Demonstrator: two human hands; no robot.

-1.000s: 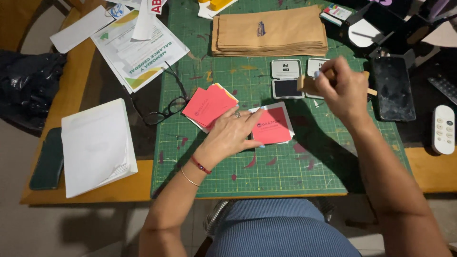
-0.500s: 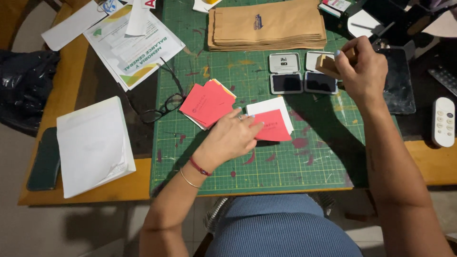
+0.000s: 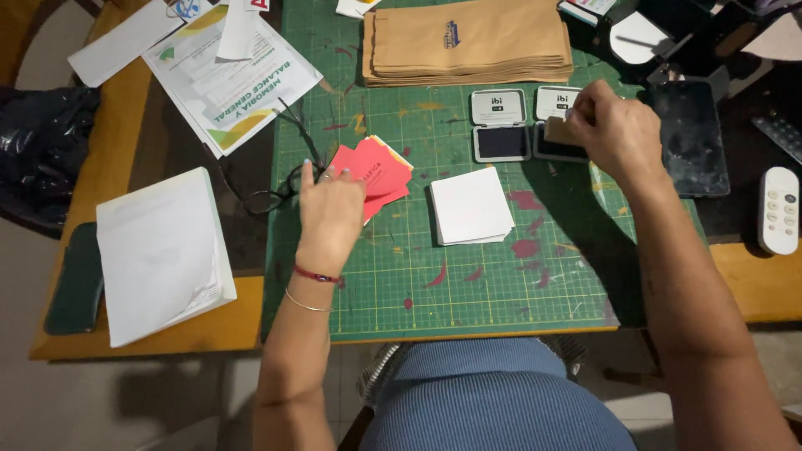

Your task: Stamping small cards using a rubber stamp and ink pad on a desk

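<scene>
1. The left hand (image 3: pixel 332 213) lies palm down on the green cutting mat (image 3: pixel 401 284), fingers loosely spread, fingertips resting on the edge of the red cards (image 3: pixel 376 171); it clamps nothing.
2. The red cards sit fanned in a small pile on the mat, left of centre, just beside a pair of glasses (image 3: pixel 276 188).
3. The right hand (image 3: pixel 614 134) is closed around a small wooden stamp block (image 3: pixel 558 131), holding it over the right-hand ink pad (image 3: pixel 555 125).
4. A second open ink pad (image 3: pixel 499 125) lies just to the left of the first.
5. A stack of white paper squares (image 3: pixel 470 206) rests on the mat between the two hands, touched by neither.
6. A pile of brown paper bags (image 3: pixel 468 42) lies at the far edge of the mat.
</scene>
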